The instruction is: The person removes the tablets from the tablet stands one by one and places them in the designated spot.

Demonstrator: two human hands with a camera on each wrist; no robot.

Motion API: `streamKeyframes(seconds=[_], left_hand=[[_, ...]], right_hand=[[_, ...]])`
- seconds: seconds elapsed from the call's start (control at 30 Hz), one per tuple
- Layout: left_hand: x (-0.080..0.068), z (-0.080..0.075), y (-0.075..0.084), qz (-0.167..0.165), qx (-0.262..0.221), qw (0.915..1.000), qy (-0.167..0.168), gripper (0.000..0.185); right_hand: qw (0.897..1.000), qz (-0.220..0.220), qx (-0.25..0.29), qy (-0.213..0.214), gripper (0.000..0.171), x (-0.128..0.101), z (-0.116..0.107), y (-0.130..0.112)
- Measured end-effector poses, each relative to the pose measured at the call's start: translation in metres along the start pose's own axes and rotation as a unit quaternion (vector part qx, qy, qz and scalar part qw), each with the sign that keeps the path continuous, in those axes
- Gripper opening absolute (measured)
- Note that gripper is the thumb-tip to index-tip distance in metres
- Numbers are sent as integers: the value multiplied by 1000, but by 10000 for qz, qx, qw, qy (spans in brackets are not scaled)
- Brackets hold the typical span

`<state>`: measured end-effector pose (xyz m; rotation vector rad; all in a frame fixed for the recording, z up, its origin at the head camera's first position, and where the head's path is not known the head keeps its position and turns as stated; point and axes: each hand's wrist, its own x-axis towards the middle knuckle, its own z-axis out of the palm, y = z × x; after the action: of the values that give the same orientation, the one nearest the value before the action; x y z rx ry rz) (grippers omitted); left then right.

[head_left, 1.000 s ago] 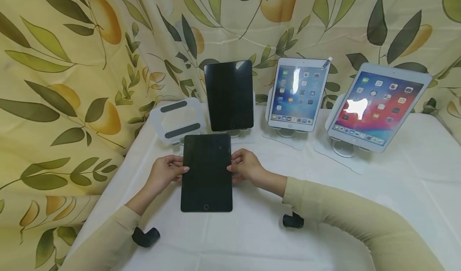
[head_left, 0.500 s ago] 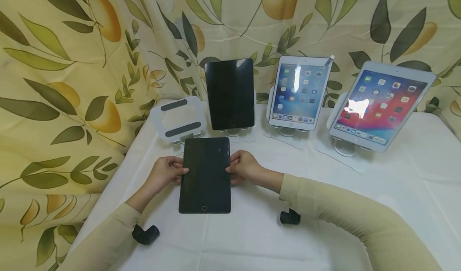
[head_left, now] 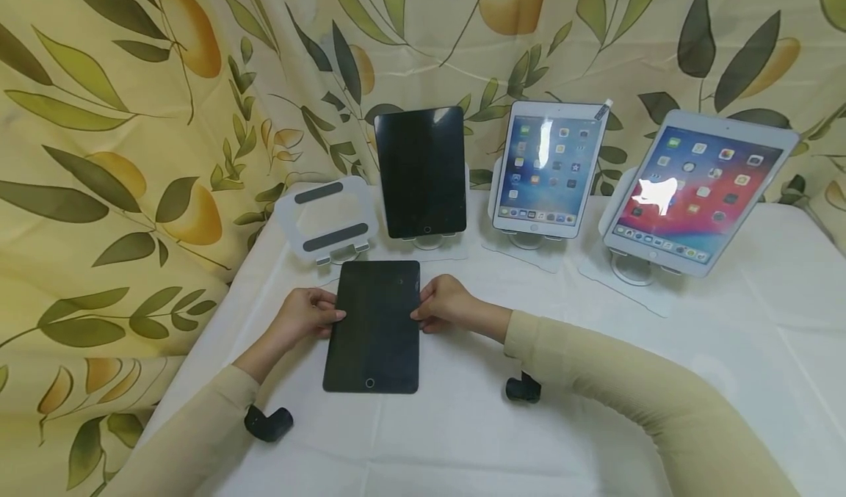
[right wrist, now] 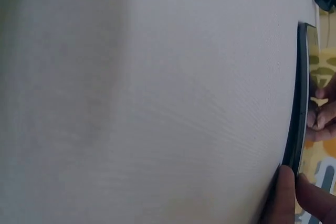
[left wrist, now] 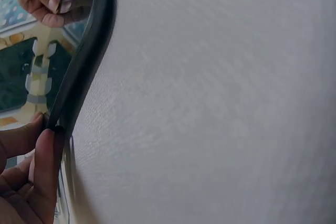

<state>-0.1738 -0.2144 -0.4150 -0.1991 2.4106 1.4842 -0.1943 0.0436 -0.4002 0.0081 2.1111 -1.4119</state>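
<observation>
A black tablet (head_left: 373,326), screen dark, sat near the front of the white-covered table (head_left: 727,379), its home button toward the person. The left hand (head_left: 305,316) gripped the tablet's left edge, fingers curled round it with the thumb on top. The right hand (head_left: 448,305) gripped the opposite edge in the same fashion. In the left wrist view the tablet's edge (left wrist: 84,61) stood clear of the cloth, the thumb (left wrist: 44,171) pressed against it; the right wrist view showed the edge (right wrist: 299,103) likewise, with fingertips (right wrist: 286,192) pinching it. Whether the near end touched the cloth could not be told.

Behind the tablet stood a white stand (head_left: 327,219) bearing two grey pads and holding nothing. To its right, a second dark tablet (head_left: 421,172) stood upright on a stand. Further right, two white tablets (head_left: 547,168) (head_left: 694,192) with lit screens leaned on stands. A leaf-and-fruit patterned curtain (head_left: 132,115) hung behind. Black wrist-mounted cameras (head_left: 267,423) (head_left: 523,390) showed under both sleeves.
</observation>
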Motion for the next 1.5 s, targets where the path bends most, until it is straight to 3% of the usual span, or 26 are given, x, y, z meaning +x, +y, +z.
streamKeyframes(seconds=[0.17,0.47,0.67,0.97,1.17,1.33,1.5], left_hand=[[3,-2,-2,-3,40,10000,-31,39],[3,-6,0,194,815,9965,-13,35],[2,-4,4,178,946,9953,49,30],[-1,-4,5,622,1484,9866,264,29],[0,-3,9,696,1389,9874,291,35],[1,1,16,825,1415,9863,213,38],[2,4,21,1173,1549,9803,357,40]], right_hand=[[9996,3,-272,54,20,4,2,-2],[9983,-49,-516,273,25,7,7,-3],[9983,-59,-484,312,23,4,8,-3],[9997,81,-224,19,18,5,0,-1],[9988,94,-428,-226,17,5,-11,-4],[9973,151,-565,-454,25,3,-23,-12],[9982,22,-195,-574,35,0,-33,-17]])
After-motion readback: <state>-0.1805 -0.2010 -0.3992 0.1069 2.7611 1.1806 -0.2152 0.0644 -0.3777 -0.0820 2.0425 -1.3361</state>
